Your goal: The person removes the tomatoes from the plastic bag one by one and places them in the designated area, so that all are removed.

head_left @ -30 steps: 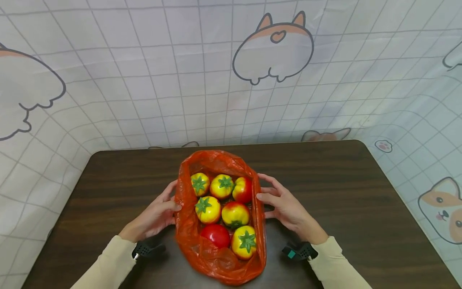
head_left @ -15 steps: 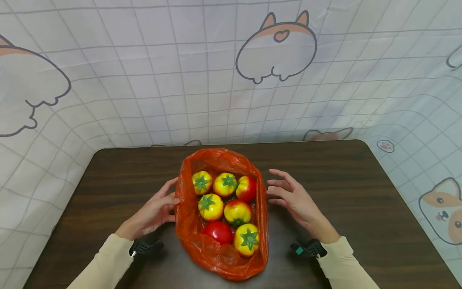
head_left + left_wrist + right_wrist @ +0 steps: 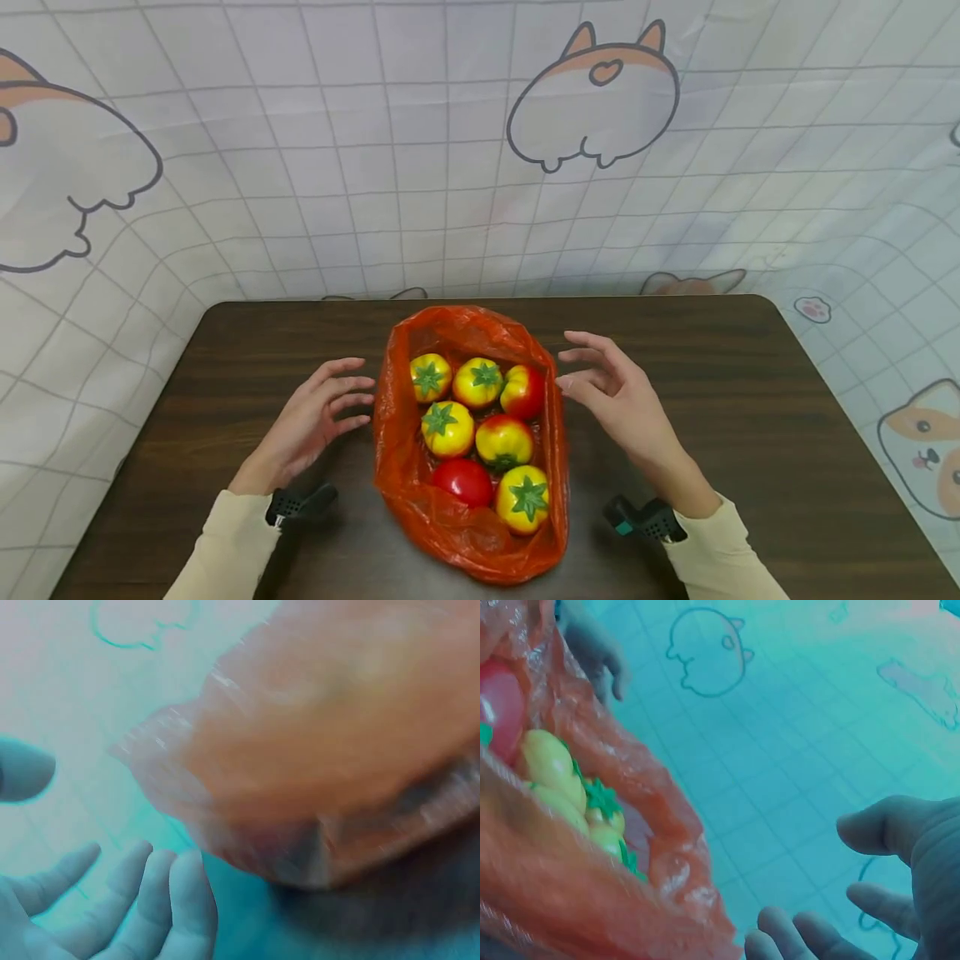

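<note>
An orange-red plastic bag (image 3: 427,533) stands with its mouth wide on the table. Inside lie several yellow-and-red tomato-like fruits (image 3: 504,442) with green star-shaped leaves, plus one plain red round fruit (image 3: 462,482). My left hand (image 3: 307,421) is just left of the bag, fingers loosely spread and holding nothing; the left wrist view shows its fingers (image 3: 193,900) apart from the plastic. On the opposite side, my right hand (image 3: 622,396) hovers near the rim, also holding nothing. A gap between its thumb (image 3: 870,829) and the bag shows in the right wrist view.
The dark wood table (image 3: 720,400) extends to both sides of the bag. Behind it hangs a white gridded cloth (image 3: 450,192) printed with cartoon corgis. Black straps with small devices sit on both wrists.
Both hands have let go of the bag's sides, the right one first, then the left. The right hand has shifted up and away. The bag keeps its shape and its fruits look unmoved.
</note>
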The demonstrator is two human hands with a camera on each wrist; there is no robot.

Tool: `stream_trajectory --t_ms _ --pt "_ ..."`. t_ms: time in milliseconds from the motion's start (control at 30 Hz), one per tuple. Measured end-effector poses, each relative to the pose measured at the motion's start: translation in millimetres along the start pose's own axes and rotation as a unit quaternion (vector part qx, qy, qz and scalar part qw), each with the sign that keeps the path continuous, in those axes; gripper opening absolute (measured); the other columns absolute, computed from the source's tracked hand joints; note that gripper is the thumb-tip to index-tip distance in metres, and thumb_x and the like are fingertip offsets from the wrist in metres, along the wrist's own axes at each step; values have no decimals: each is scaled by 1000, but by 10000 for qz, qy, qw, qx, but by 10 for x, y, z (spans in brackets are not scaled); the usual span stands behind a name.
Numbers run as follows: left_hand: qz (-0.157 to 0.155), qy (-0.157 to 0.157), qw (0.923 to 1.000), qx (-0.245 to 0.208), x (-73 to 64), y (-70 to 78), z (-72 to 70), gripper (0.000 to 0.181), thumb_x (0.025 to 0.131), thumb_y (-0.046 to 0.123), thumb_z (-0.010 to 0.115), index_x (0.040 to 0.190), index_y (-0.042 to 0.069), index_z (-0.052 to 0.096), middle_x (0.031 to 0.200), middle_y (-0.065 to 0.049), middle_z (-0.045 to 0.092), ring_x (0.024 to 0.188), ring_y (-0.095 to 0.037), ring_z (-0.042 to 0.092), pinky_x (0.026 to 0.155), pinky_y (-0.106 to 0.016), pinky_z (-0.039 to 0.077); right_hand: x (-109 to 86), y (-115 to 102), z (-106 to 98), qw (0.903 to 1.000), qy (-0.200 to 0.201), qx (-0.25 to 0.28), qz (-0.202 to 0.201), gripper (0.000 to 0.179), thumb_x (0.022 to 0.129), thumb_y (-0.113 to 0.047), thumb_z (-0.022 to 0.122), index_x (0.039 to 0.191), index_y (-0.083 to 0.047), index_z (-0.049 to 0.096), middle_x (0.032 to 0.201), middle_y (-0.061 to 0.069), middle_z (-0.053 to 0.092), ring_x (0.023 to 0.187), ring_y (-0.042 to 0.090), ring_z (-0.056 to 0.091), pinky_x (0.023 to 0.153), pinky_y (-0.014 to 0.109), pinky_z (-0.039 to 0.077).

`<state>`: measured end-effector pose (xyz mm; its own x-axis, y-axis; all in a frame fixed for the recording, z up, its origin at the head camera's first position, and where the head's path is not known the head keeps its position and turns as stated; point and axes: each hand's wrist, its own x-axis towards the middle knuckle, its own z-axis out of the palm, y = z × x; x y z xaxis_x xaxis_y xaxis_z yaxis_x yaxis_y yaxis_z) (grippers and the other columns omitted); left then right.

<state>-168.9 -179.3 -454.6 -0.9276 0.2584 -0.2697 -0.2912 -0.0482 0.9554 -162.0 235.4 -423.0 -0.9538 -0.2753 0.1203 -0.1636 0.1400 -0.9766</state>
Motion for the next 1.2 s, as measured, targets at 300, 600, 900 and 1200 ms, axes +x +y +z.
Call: stream_trajectory --t_ms 300,600,900,1200 --pt "80 128 9984 -544 10 16 153 43 109 35 53 144 14 42 119 5 64 101 -9 66 90 -27 62 -154 -86 163 9910 -872 -970 -315 51 97 -13 72 144 -20 54 128 17 64 99 10 70 88 28 62" --pt "-44 97 9987 -506 -39 11 234 43 109 34 52 143 11 41 122 4 62 105 -11 67 90 -30 62 -355 -126 221 9757 -1536 -1378 -736 47 94 -21 77 137 -16 59 119 7 69 98 15 70 88 30 63" --pt "140 50 9994 -327 -110 70 250 41 109 30 54 142 10 43 119 4 64 104 -11 68 90 -29 62 -415 -41 214 9682 -1818 -1523 -799 47 94 -27 77 136 -13 60 115 4 71 97 13 71 86 28 62" --pt "236 46 9990 374 -106 -39 241 52 101 18 68 144 14 41 126 0 60 104 -12 69 94 -30 61 -421 69 278 9420 -2212 -2292 -1056 42 94 -34 76 131 -17 63 121 -4 69 102 7 66 88 25 60"
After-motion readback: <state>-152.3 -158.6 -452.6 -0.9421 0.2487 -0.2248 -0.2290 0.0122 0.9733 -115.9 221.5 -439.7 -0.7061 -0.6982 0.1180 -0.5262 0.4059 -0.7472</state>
